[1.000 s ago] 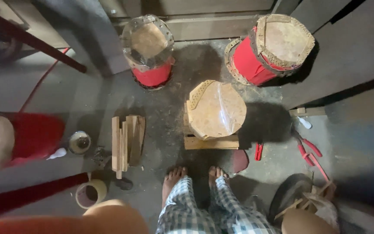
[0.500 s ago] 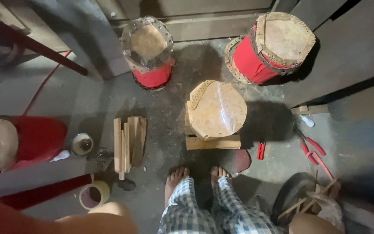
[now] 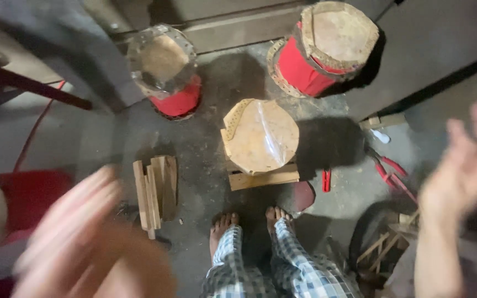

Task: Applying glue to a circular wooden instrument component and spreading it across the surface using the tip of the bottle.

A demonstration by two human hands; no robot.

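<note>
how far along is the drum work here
Two red drums at the back already carry stretched skins. The pale skin-covered drum sits on a wooden block before the bare feet. Left hand and right hand are raised, blurred, empty. Wooden sticks and red-handled pliers lie untouched.

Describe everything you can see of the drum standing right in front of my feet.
The middle drum stands upright on the dusty floor, just ahead of the bare feet. Its round top is a pale tan hide that looks raw, with a glossy streak across it and a row of small holes along the left rim. A pale wooden block sits against its base on the near side. Its body is hidden beneath the skin. Neither the blurred left hand nor the right hand touches it.
</note>
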